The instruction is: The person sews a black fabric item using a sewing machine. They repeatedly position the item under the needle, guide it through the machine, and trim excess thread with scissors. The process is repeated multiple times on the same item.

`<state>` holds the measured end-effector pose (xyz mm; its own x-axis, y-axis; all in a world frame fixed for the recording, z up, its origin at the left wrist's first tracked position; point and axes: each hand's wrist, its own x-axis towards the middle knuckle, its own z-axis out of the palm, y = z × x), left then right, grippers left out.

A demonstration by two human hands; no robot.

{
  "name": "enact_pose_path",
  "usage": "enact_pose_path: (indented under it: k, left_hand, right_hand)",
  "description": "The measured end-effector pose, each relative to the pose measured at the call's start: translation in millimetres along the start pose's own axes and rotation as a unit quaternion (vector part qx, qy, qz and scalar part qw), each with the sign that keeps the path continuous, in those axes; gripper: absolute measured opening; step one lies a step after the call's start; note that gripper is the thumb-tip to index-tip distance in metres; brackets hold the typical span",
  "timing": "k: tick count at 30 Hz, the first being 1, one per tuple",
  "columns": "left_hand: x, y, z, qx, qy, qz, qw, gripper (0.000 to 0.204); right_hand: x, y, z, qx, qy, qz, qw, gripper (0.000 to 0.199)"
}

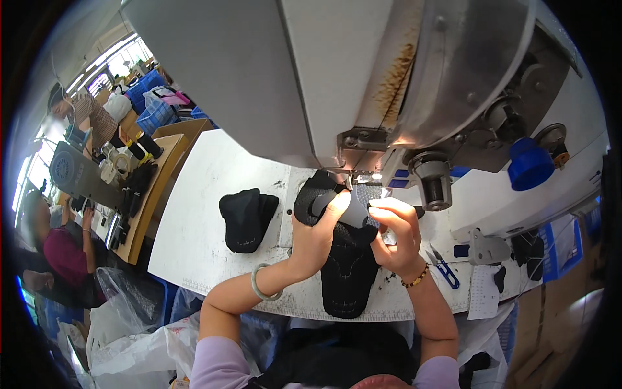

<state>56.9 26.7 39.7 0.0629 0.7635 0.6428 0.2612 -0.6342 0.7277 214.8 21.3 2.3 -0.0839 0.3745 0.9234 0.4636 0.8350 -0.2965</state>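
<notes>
machine head (240, 78) blocks above, snips (446, 270) right, free tabletop (194, 214) left

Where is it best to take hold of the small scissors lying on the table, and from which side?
Probably by the blue handles of the scissors, from the near right. They lie with the handles toward that side and the metal blades pointing away and left, so fingers there should avoid the points. The right hand is on their left.
</notes>
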Motion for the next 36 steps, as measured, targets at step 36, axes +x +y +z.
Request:
enact_pose_path:
  k: [36]
  left_hand:
    - [8,-8,-24,0.293,-0.046,0.436,0.849,0.02]
  right_hand:
    - [20,6,-38,-0.067,-0.163,-0.03,0.984,0.021]
